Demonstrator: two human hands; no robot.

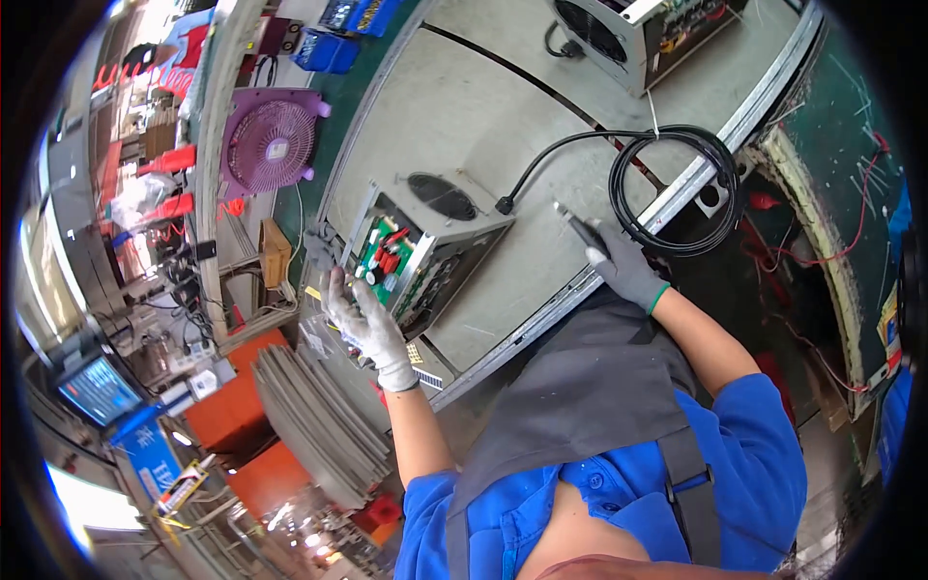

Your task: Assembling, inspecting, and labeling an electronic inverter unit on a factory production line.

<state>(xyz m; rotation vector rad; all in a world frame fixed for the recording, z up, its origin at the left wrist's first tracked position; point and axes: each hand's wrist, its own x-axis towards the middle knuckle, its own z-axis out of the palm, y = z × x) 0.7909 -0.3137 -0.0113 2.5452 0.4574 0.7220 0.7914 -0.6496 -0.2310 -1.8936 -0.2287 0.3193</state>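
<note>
My left hand (367, 327), in a whitish work glove, is beside an opened metal box (454, 213) with a round fan grille. Its fingers are stretched and apart, near the box's green circuit board (379, 253) with red and black parts. In a dark grey glove, my right hand (626, 269) is closed around a slim dark-handled tool (584, 230) with a pale metal tip. The tool's exact kind is unclear. A black cable (556, 150) runs from the box's back to a tied coil (688, 245) right of my right hand.
Another fan-cooled metal box (619, 43) stands farther off on the grey work surface (406, 106), which has a metal rail (541, 314) along its near edge. A purple fan (275, 143) and blue bins (327, 50) are at the left. Stacked grey sheets (314, 416) sit lower left.
</note>
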